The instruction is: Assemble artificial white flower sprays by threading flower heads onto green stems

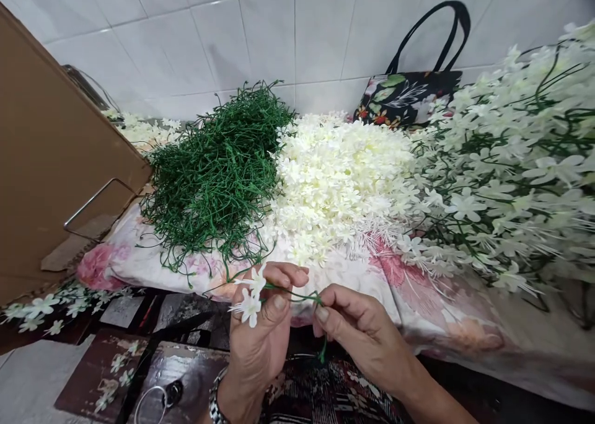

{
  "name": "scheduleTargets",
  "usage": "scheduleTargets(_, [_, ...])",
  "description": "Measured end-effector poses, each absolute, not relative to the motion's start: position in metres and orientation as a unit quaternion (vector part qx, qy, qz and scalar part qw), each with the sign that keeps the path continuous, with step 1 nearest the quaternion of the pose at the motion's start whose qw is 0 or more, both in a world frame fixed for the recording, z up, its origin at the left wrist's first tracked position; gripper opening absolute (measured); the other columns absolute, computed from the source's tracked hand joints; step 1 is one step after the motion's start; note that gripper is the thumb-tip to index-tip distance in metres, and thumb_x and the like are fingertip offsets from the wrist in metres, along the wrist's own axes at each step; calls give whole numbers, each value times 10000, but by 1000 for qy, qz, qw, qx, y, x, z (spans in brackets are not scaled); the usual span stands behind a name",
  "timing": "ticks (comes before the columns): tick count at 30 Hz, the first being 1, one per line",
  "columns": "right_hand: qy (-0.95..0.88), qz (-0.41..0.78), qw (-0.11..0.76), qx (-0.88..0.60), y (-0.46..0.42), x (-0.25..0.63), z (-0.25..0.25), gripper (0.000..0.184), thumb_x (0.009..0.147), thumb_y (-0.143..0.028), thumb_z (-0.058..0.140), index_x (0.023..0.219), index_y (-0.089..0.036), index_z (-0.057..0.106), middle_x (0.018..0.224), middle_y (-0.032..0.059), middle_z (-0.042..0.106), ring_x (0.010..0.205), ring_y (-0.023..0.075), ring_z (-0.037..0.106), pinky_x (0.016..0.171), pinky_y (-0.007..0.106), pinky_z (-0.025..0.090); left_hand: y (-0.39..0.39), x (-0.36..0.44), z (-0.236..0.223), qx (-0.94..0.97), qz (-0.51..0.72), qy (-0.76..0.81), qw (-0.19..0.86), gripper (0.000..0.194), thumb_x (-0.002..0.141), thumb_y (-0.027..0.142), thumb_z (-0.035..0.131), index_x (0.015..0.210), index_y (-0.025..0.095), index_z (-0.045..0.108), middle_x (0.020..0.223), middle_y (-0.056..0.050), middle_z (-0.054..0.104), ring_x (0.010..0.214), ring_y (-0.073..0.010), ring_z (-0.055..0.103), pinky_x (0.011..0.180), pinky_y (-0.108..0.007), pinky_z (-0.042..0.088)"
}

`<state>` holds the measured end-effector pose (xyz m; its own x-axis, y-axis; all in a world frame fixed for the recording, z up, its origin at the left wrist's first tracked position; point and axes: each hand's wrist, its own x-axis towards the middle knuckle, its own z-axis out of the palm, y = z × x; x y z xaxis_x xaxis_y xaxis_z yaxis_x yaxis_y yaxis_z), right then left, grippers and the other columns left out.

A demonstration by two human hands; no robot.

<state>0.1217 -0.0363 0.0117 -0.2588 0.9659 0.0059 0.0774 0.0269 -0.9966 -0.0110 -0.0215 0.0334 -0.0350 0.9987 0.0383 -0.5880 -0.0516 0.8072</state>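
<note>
My left hand [264, 325] pinches a green artificial stem that carries white artificial flowers [251, 303] near the thumb. The same stem [302, 296] runs across to my right hand [356, 328], whose thumb and fingers are closed on it. A loose green end [322, 349] hangs below the right fingertips. Just beyond my hands lies a tangled heap of bare green stems [218, 163]. Beside it, to the right, is a pile of loose white blossoms [339, 170]. Finished-looking flower sprays [520, 182] with green stems are heaped at the far right.
A floral cloth [153, 266] covers the work surface. A cardboard box [60, 145] stands at the left. Against the tiled wall [264, 33] rests a black floral handbag [411, 98]. Lower left, a metal ring [151, 402] and more white flowers [41, 309] lie below the surface.
</note>
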Motion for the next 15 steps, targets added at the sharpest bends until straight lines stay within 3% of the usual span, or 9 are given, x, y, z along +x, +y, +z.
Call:
scheduleTargets(4, [-638,421,411,-496,-29,138,16,247,874,-288,449,685,-158,541,555,-29,485,508,78,423,476,194,349,-24,-26,8,299,613,376,627,410,554,172,807,937,233,676,928,-48,706,885,-218,663,802,-344,539])
scheduleTargets(6, [-674,362,412,-495,-26,148,20,212,877,-246,465,701,-161,549,562,-32,495,505,72,436,475,187,350,-31,-40,0,298,588,410,631,429,588,185,783,999,230,667,978,-61,704,904,-237,668,798,-344,544])
scheduleTargets(8, [-720,303,409,-472,-25,157,25,160,874,-187,473,744,-164,565,590,-28,528,516,68,464,488,182,361,-42,-54,1,320,605,470,557,409,618,155,753,1010,237,673,950,-37,709,903,-199,663,810,-279,534])
scheduleTargets(10, [-772,249,385,-441,-24,162,30,134,868,-143,476,785,-168,578,623,-16,550,547,77,494,507,191,371,-53,-62,11,381,643,533,398,361,660,121,704,994,258,686,941,-5,705,911,-173,645,838,-243,513])
scheduleTargets(12, [-820,202,332,-420,-25,161,34,142,872,-128,472,798,-167,587,638,-1,544,571,100,500,513,218,371,-60,-60,27,494,618,556,255,325,666,121,687,959,261,715,1014,-17,695,980,-217,612,900,-285,488])
scheduleTargets(15, [-874,144,253,-390,-28,152,35,179,866,-86,437,776,-156,576,665,25,543,604,138,498,538,264,397,-55,-42,42,643,503,522,247,392,697,114,643,1053,266,706,1083,-50,694,1058,-279,589,966,-352,447])
